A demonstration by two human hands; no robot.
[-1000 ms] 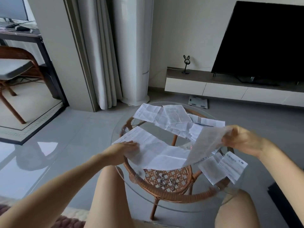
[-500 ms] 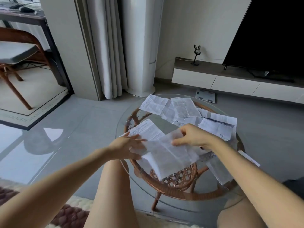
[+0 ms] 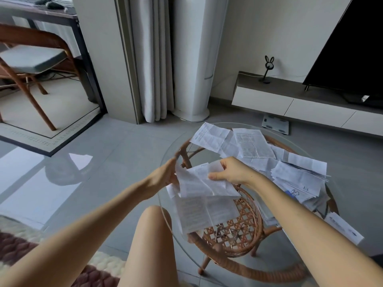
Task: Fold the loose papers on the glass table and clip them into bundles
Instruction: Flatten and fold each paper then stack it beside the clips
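A creased printed sheet (image 3: pixel 202 190) is doubled over above the near left part of the round glass table (image 3: pixel 165 212). My left hand (image 3: pixel 165 176) grips its left edge. My right hand (image 3: pixel 230 169) pinches the folded-over top edge, its thumb on the paper. The sheet's lower half hangs over the rattan frame (image 3: pixel 246 230). Several loose papers (image 3: pixel 244 143) lie spread across the far side and right side of the glass (image 3: pixel 298 177). A few metal binder clips (image 3: pixel 232 235) show through the glass on the woven shelf below.
My bare knees are in front of the table. A low TV cabinet (image 3: pixel 290 104) with a television (image 3: pixel 356 50) stands at the back right, a bathroom scale (image 3: pixel 275 124) on the floor before it. A curtain (image 3: pixel 151 59) and a wooden chair (image 3: pixel 31 59) are at the left.
My right hand has carried the sheet's right end leftward over onto the rest, doubling the sheet. My left hand shifted from pressing the paper flat to gripping its left edge.
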